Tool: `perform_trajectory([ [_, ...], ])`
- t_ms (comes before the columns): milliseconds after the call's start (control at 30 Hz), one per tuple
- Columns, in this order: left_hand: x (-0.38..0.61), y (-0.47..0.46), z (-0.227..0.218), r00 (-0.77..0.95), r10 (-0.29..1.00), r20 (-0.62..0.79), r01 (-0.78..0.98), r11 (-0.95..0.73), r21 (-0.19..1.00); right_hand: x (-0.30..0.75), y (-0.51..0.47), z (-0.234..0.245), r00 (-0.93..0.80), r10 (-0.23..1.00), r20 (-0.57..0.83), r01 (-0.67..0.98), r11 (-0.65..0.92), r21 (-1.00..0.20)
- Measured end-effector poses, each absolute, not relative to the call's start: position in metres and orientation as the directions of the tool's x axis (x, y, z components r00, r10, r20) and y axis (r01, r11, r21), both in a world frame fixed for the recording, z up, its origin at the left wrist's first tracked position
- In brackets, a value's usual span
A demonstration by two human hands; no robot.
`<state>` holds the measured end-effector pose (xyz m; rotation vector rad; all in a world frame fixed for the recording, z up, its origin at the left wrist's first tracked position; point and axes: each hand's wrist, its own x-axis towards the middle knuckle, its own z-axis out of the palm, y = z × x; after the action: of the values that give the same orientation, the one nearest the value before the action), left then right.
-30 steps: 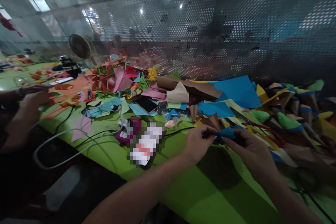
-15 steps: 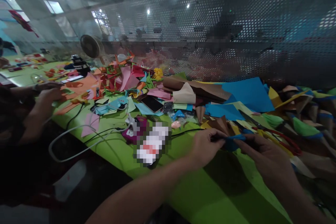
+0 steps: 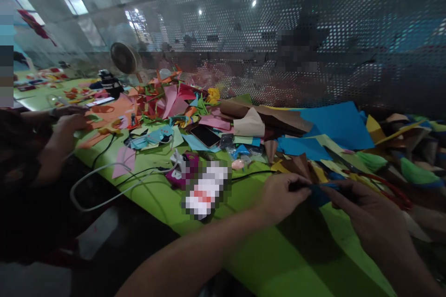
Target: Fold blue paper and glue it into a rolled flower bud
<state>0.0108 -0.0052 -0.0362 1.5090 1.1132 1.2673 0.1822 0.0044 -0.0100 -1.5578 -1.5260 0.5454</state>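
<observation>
My left hand (image 3: 283, 195) and my right hand (image 3: 365, 211) meet over the green table (image 3: 278, 260) at the lower right. Both pinch a small folded piece of blue paper (image 3: 318, 193) between them, the left at its left end, the right at its right end. The paper is mostly hidden by my fingers. Behind my hands lie brown paper cones (image 3: 296, 164) and red-handled scissors (image 3: 390, 188).
Coloured paper scraps cover the table's far side, with a large blue sheet (image 3: 334, 125), a phone (image 3: 206, 135), white cables (image 3: 114, 181) and a small fan (image 3: 123, 58). Another person's hand (image 3: 68, 125) works at the left. A perforated metal screen (image 3: 278, 32) stands behind.
The view has shifted slightly left and down, so my hands sit further right. The blue paper, fanned out a second ago, is now pressed flatter between my fingers.
</observation>
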Motion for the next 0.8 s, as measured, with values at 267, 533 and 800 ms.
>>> perform_trajectory([
  [267,0.0102,-0.0062,-0.0322,0.059,0.967,0.247,0.198,-0.254,0.947,0.1792,0.0035,-0.0063,0.092,0.984,0.15,0.489,0.087,-0.868],
  [533,0.0122,-0.0046,-0.0339,0.058,0.972,0.229,0.141,-0.235,0.962,0.1827,0.0006,-0.0094,0.019,0.979,0.202,0.491,0.167,-0.855],
  [800,0.009,-0.0012,-0.0326,0.056,0.989,0.138,0.053,-0.141,0.989,0.1774,0.0006,-0.0031,-0.004,0.979,0.202,0.334,0.192,-0.923],
])
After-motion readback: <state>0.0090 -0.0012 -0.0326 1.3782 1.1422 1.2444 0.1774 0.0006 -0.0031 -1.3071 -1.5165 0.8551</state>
